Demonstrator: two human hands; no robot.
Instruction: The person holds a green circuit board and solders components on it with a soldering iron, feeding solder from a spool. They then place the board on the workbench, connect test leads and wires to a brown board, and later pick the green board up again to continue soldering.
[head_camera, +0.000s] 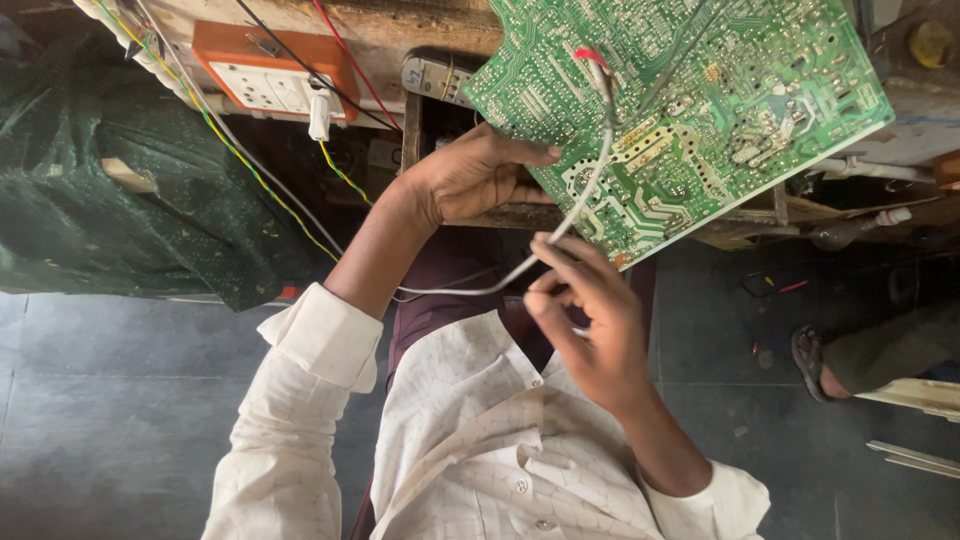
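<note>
A large green circuit board (700, 90) with silver solder tracks is held up, solder side toward me. My left hand (470, 175) grips its lower left edge, thumb lying across the board face. My right hand (585, 320) pinches a thin white wire (590, 175) just under the board's bottom corner. That wire runs up across the board to a red-tipped end (590, 55) near the top, and trails left below my left wrist. I wear a cream checked shirt with rolled cuffs.
An orange and white socket box (270, 75) with plugged leads and coloured wires sits on the wooden bench edge at upper left. A dark green cloth (120, 200) hangs at left. Another person's sandalled foot (815, 360) rests on the grey floor at right.
</note>
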